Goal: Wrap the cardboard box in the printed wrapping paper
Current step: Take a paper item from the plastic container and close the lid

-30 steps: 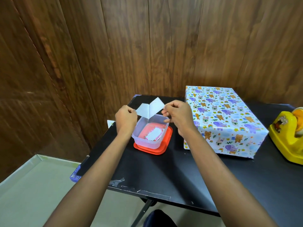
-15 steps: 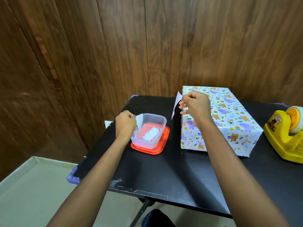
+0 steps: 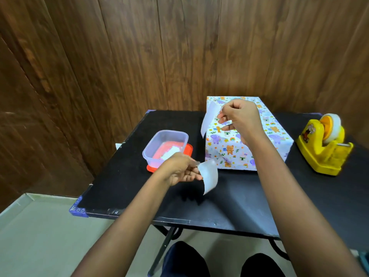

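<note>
The box (image 3: 265, 140), covered in white paper printed with bears and elephants, stands on the black table (image 3: 239, 196) at the back, right of centre. My right hand (image 3: 238, 118) is raised over the box's left end and pinches a white slip of paper (image 3: 207, 118) that hangs down. My left hand (image 3: 179, 169) is in front of the plastic container and pinches a second, curled white piece (image 3: 208, 175) above the table.
A clear plastic container (image 3: 165, 145) with white slips inside sits on its orange lid (image 3: 189, 149), left of the box. A yellow tape dispenser (image 3: 323, 146) stands at the right. Wood panelling runs behind the table, and my knees show below its front edge.
The white sheet held by both hands has come apart into two pieces. My right hand carried one up over the box. My left hand moved right and forward from the container with the other.
</note>
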